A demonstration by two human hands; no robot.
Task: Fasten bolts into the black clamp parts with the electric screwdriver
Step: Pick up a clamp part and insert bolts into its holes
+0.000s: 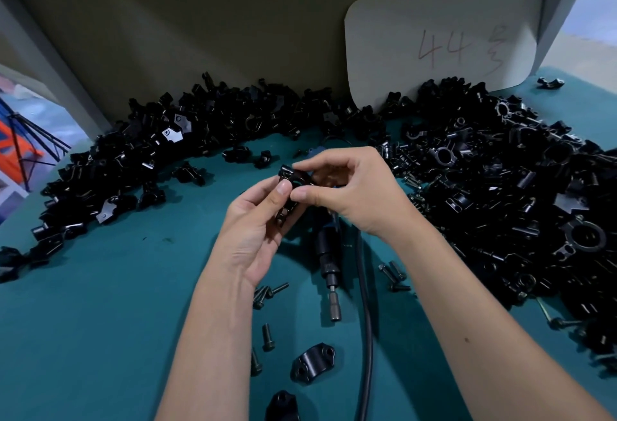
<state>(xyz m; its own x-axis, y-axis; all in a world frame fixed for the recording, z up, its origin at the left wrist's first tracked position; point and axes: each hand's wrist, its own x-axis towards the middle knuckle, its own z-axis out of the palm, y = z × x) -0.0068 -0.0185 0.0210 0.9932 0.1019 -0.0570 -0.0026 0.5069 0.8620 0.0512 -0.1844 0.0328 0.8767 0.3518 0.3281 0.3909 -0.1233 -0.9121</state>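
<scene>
Both hands meet over the middle of the teal table (100, 320) around one black clamp part (291, 176). My left hand (257, 230) grips it from below, thumb pressed on its side. My right hand (347, 187) pinches its top between thumb and forefinger. Under my hands the electric screwdriver (329, 263) lies on the table, its bit pointing toward me. Loose black bolts (268, 293) lie beside it, and one bolt (267, 337) lies nearer me. A clamp half (312, 367) with two holes lies near the front, another clamp half (282, 405) at the edge.
A long heap of black clamp parts (160, 146) curves along the back left. A bigger heap of clamp parts (507, 187) fills the right side. The screwdriver's black cable (365, 337) runs toward me. A white card marked 44 (440, 40) leans on the back wall.
</scene>
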